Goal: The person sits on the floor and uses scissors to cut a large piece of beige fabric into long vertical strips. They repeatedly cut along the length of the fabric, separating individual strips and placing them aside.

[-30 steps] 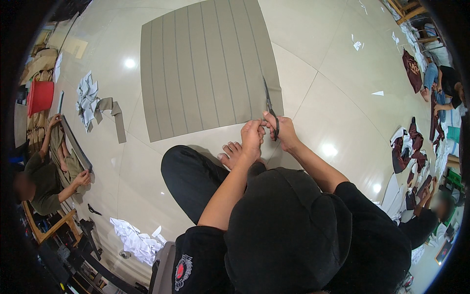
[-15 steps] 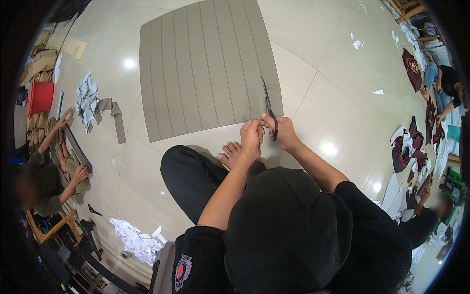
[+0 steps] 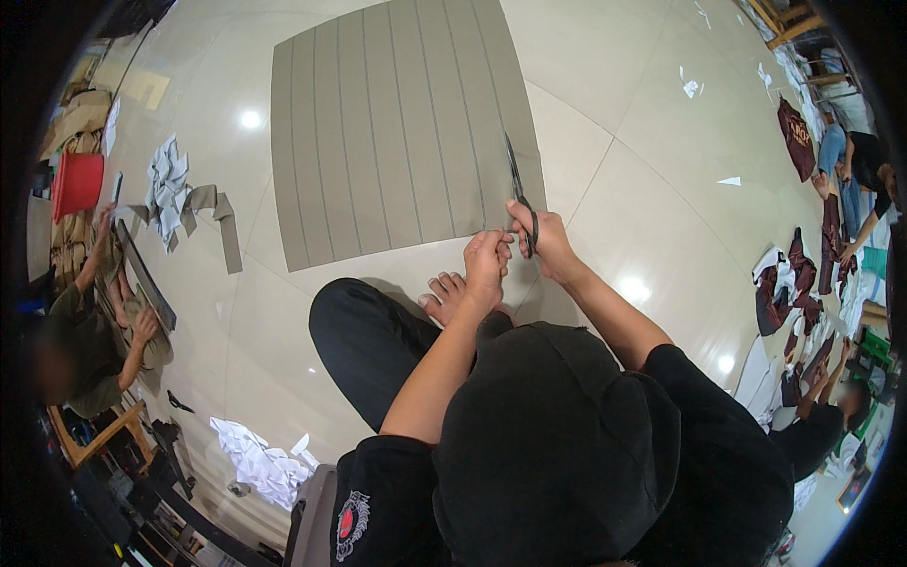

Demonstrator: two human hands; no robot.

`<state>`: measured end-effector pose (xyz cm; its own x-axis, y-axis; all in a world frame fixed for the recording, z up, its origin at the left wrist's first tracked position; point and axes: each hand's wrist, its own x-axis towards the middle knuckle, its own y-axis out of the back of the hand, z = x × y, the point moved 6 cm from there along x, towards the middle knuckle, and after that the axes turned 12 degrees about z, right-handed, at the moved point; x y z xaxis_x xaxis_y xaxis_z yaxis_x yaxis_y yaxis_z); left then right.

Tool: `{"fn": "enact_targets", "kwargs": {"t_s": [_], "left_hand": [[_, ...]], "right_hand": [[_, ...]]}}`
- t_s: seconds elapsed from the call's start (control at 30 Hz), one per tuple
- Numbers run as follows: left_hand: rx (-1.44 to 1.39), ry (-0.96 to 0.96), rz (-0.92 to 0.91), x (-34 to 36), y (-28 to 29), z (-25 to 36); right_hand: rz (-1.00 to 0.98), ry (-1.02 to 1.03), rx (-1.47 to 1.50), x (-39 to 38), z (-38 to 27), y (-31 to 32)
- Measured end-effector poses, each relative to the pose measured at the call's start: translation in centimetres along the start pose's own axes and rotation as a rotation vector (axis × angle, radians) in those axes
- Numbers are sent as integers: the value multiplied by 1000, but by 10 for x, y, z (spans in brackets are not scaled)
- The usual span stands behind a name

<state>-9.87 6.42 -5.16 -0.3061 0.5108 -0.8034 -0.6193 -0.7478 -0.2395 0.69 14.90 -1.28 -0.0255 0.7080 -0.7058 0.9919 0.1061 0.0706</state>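
Observation:
A large grey-beige sheet [image 3: 378, 132], which looks like fabric, lies on the floor in front of me, marked with several dark lengthwise lines. At its near edge, toward the right, the fingers of my left hand [image 3: 486, 260] are closed in a pinch on the sheet's border. My right hand [image 3: 548, 246] grips the handles of long black scissors [image 3: 517, 180]. Their blades point away from me, over the sheet along its rightmost line. Both hands are close together, and how far the blades are apart is hard to make out.
My bare foot [image 3: 444, 299] rests just below the sheet. White scraps [image 3: 166, 180] and grey-beige offcuts [image 3: 227, 231] lie to the left, near a co-worker [image 3: 90, 354] holding a long dark bar [image 3: 146, 274]. Maroon pieces [image 3: 801, 269] and other people are at the right.
My right hand has moved the scissors slightly forward along the sheet, away from me. My left hand stays nearly in place. At the left, the co-worker's far hand has shifted beside a grey-beige strip.

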Motion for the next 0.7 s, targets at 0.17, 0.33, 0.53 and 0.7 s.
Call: {"fn": "enact_targets", "kwargs": {"t_s": [0.17, 0.33, 0.53, 0.7], "left_hand": [[-14, 5, -2, -1, 0, 1], [-17, 12, 4, -3, -1, 2], [-26, 2, 1, -2, -1, 2], [-28, -2, 12, -3, -1, 2]], "right_hand": [[13, -10, 5, 5, -1, -4], [23, -29, 8, 6, -1, -5], [11, -7, 20, 7, 0, -5], [23, -7, 0, 5, -4, -5]]}}
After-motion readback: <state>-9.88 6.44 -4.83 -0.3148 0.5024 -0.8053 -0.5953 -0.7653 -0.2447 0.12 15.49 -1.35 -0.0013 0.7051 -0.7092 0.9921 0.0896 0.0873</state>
